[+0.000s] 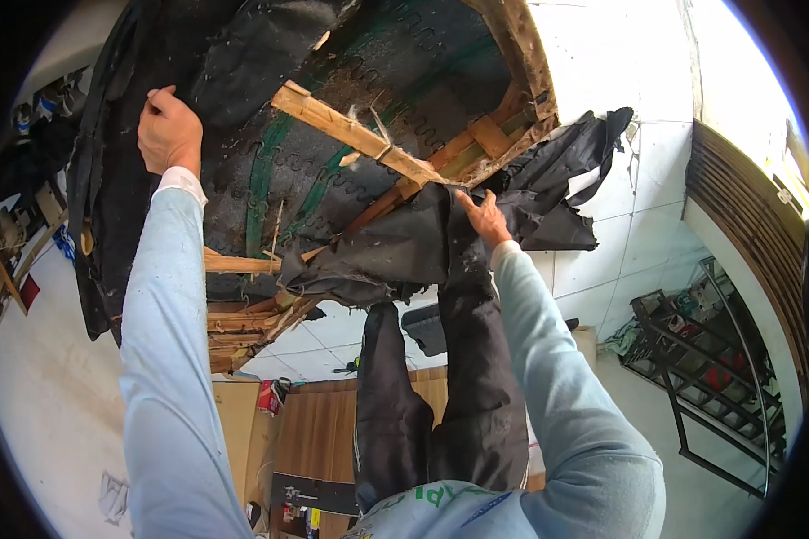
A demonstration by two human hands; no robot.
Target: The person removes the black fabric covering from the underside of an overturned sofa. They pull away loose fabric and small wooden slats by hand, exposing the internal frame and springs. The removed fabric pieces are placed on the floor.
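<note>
Ragged black cloth [382, 258] drapes a wooden frame [537, 67] toward twelve o'clock. At ten, the left hand's [171, 135] fingers curl over the cloth — whether gripping, I cannot tell. At two, the right hand [485, 220] touches it — thumb and finger parted, hold unclear.

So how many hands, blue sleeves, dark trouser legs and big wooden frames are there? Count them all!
Hands: 2, the left hand and the right hand
Blue sleeves: 2
Dark trouser legs: 2
Big wooden frame: 1
Total: 7
</note>
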